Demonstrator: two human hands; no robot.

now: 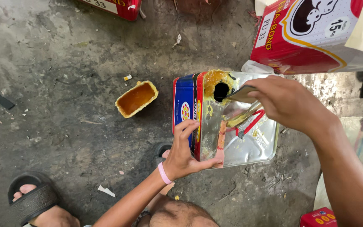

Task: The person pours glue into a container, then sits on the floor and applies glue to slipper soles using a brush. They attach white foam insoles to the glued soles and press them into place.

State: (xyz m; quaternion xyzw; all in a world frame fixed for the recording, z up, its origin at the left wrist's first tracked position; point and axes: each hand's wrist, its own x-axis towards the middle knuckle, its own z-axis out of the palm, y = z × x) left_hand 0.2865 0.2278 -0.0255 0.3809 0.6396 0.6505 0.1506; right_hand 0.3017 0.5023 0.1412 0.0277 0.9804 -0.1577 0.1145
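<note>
While the left hand grips the lower edge of the tin can at frame centre, its opened shiny top faces up, long axis left-right. Right hand pinches one flat scraper at the round hole. One yellow lid lies centre-left on the floor; one sandal lower left.

Four adhesive tins show: one blue tin being held, three red tins (two only partly seen); one yellow tray; two hands.
</note>
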